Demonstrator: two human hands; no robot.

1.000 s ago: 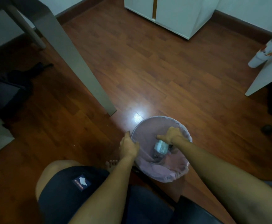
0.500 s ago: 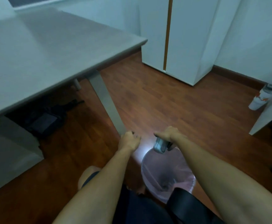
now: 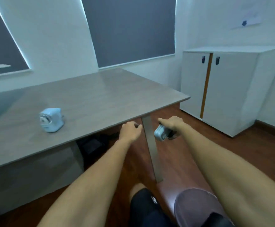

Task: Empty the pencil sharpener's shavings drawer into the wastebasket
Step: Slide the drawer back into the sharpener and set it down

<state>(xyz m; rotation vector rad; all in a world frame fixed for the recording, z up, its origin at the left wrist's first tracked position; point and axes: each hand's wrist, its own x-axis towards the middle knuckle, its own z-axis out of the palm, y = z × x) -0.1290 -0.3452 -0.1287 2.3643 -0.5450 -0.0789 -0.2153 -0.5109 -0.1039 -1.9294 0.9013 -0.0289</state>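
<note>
— So where's the shavings drawer (image 3: 160,134)?

— Right hand (image 3: 170,125) has it, fingers clamped round it from above. It's a small pale grey-blue box, held out in the air just right of the desk leg (image 3: 151,149), below the level of the desktop.

— And the pencil sharpener (image 3: 51,119) itself?

— Sitting on the desk (image 3: 100,95), towards the left, well apart from both hands. Light blue, round dial facing us.

— What's the left hand (image 3: 130,132) up to?

— Curled into a loose fist at the near edge of the desk, fingers together. Whether it's actually touching the edge, I can't tell from here. It holds nothing that I can see.

— The wastebasket (image 3: 197,207)?

— Down on the wooden floor (image 3: 248,145) at the bottom right, under the right forearm, lined with a pinkish bag. The forearm hides part of its rim. The person's knee in dark shorts is just beside it.

— Anything else around?

— A white cabinet (image 3: 231,89) against the far right wall.
</note>
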